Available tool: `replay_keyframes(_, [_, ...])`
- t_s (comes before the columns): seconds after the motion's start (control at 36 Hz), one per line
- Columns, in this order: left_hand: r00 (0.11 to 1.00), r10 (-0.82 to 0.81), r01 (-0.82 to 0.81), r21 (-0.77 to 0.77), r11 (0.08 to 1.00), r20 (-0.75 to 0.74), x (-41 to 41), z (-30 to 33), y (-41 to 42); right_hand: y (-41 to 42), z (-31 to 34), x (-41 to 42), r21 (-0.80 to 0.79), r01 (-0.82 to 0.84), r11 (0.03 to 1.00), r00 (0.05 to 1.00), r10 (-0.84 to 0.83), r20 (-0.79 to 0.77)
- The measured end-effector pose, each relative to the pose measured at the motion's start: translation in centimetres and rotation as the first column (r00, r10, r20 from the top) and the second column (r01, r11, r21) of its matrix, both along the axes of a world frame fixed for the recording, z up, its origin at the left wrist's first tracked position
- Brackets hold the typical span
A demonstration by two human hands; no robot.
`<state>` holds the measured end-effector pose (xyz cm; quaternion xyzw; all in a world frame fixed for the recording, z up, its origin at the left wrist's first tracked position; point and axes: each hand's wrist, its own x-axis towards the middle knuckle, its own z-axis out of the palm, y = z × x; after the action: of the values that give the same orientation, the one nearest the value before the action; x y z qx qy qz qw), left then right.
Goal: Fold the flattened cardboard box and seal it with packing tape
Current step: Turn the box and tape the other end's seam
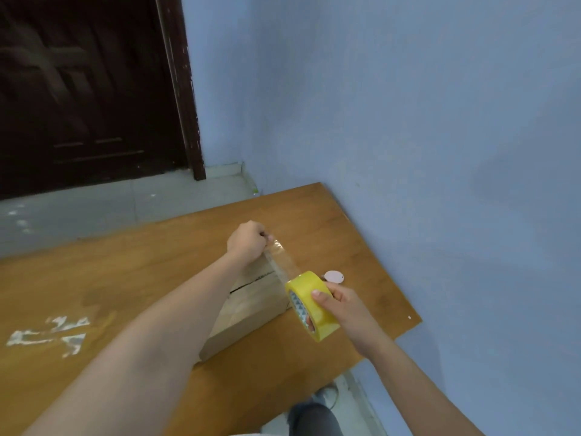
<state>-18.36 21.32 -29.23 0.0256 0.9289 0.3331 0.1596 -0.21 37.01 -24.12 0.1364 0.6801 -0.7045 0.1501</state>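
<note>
A folded brown cardboard box (251, 305) lies on the wooden table (132, 272), its two top flaps meeting at a dark seam. My right hand (341, 305) grips a yellow roll of packing tape (311, 305) just above the box's near right corner. A clear strip of tape (278, 258) runs from the roll up to my left hand (248, 240), which pinches the strip's free end over the box's far edge. My left forearm crosses over the box and hides much of its left side.
A small round pinkish disc (334, 276) lies on the table right of the box. White scuffed patches (50, 336) mark the tabletop at the left. A blue wall (408, 121) borders the table on the right; a dark door (81, 89) stands beyond a grey floor.
</note>
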Motion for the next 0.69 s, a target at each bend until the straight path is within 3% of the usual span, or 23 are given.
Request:
replay_keyframes(0.11, [0.998,-0.037,0.036,-0.026,0.999,-0.043,0.1,-0.2,0.9,0.3,0.4,0.2,0.044,0.036,0.998,0.999,-0.037,0.014])
replay_keyframes(0.39, [0.993,-0.056,0.05,-0.053,0.997,-0.102,0.6,0.3,2.0,0.6,1.4,0.1,-0.031,0.087,0.996,0.992,-0.084,0.096])
replay_keyframes(0.69, [0.991,-0.059,0.052,-0.064,0.997,-0.118,-0.7,0.2,0.7,0.7,1.0,0.4,0.038,0.042,0.998,0.993,-0.046,0.112])
